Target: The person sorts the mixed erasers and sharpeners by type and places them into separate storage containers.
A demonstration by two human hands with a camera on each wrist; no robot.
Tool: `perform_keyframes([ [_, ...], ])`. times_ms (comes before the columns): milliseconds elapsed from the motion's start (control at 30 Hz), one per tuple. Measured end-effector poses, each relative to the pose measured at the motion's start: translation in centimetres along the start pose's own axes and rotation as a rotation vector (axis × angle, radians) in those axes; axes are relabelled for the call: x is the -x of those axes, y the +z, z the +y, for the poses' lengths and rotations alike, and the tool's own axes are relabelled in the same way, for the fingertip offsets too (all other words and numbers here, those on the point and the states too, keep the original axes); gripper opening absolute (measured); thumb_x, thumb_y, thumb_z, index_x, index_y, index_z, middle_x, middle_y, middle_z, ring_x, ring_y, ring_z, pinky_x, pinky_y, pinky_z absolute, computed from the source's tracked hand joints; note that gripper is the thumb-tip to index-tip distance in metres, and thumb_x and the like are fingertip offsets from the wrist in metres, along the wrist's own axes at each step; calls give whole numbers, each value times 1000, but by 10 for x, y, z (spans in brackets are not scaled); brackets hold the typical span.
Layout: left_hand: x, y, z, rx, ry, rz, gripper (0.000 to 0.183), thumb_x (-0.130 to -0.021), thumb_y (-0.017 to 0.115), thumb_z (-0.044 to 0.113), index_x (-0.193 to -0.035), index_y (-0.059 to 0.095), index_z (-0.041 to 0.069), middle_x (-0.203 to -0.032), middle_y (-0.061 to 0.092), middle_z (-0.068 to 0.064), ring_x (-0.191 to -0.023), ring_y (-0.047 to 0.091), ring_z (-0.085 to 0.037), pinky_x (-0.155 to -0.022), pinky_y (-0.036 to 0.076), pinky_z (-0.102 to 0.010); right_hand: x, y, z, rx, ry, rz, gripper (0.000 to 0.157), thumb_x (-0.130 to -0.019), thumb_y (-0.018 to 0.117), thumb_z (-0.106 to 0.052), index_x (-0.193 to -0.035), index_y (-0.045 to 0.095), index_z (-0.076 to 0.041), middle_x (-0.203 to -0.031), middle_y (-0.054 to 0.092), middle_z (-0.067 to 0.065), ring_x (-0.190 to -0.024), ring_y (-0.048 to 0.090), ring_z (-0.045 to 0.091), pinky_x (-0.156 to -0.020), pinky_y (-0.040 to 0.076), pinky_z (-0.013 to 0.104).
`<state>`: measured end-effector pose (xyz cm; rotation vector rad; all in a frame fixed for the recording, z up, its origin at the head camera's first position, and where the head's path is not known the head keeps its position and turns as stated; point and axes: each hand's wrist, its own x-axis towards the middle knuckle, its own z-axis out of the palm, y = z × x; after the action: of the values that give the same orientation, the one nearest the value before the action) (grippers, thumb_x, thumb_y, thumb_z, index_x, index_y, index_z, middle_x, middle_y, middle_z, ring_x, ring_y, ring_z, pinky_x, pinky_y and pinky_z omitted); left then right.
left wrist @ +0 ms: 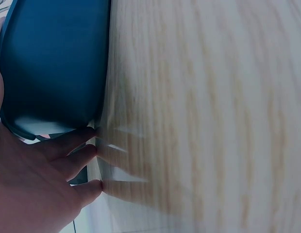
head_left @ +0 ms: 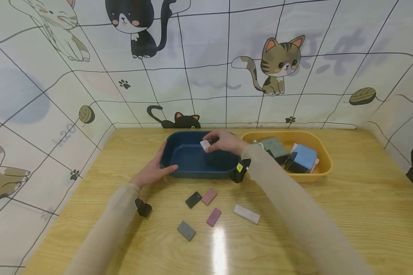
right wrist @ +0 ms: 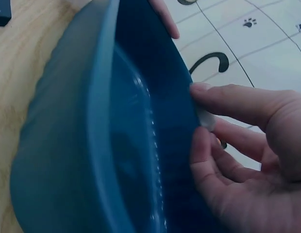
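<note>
Over the dark blue bin (head_left: 199, 175), my right hand (head_left: 227, 141) pinches a small white block (head_left: 205, 145) between thumb and fingertips. In the right wrist view, only a pale edge of this block (right wrist: 207, 119) shows between the fingers, near the bin's rim (right wrist: 99, 97). My left hand (head_left: 153, 168) rests against the bin's left end, thumb at the front corner. The left wrist view has its fingers (left wrist: 82, 162) fairly straight, low beside the bin wall (left wrist: 58, 58). The inside of the bin is partly hidden by the right hand.
Several flat blocks lie in front of the bin: black (head_left: 193, 199), pink (head_left: 209, 196), mauve (head_left: 213, 217), grey (head_left: 186, 230) and a longer white one (head_left: 246, 214). A yellow bin (head_left: 325, 164) stands right, holding a grey-green block (head_left: 274, 148) and a blue item (head_left: 304, 156).
</note>
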<state>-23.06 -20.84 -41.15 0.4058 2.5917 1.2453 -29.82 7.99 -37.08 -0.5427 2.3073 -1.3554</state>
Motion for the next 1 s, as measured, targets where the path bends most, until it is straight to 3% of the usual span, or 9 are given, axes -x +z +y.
perform_keyframes([
  [200, 12, -5, 29, 9, 0, -19, 94, -94, 64, 22, -155, -5, 8, -159, -6, -20, -143, 2, -42, -110, 12, -61, 1, -3, 1, 26, 52, -65, 49, -82, 74, -1, -129, 59, 0, -126, 55, 17, -112, 49, 29, -91, 44, 38],
  [367, 14, -5, 32, 0, -4, -18, 92, -95, 63, 20, -155, -5, 7, -159, -5, -19, -143, 3, -41, -111, 13, -59, 1, -1, 4, 59, 62, -77, 49, -82, 74, -2, -129, 59, -1, -126, 55, 17, -111, 49, 29, -89, 44, 36],
  [600, 14, -5, 32, 38, 7, -21, 93, -94, 64, 19, -155, -5, 9, -159, -7, -18, -144, 0, -40, -111, 12, -59, 4, 4, 7, 206, 62, -128, 50, -82, 74, -3, -129, 59, 0, -126, 55, 17, -112, 51, 29, -87, 45, 35],
  [800, 14, -4, 31, 74, 10, -28, 94, -94, 64, 19, -155, -7, 11, -160, -9, -16, -144, -2, -39, -111, 12, -60, 6, 3, 7, 187, 91, -159, 55, -85, 71, -7, -136, 53, -2, -130, 54, 18, -118, 51, 30, -94, 45, 39],
  [1000, 14, -4, 31, 71, 6, -24, 94, -94, 64, 20, -155, -7, 12, -159, -9, -16, -144, -2, -38, -111, 11, -59, 9, 0, 4, 191, 79, -173, 51, -86, 71, -10, -134, 55, -1, -130, 55, 18, -118, 52, 30, -92, 47, 39],
])
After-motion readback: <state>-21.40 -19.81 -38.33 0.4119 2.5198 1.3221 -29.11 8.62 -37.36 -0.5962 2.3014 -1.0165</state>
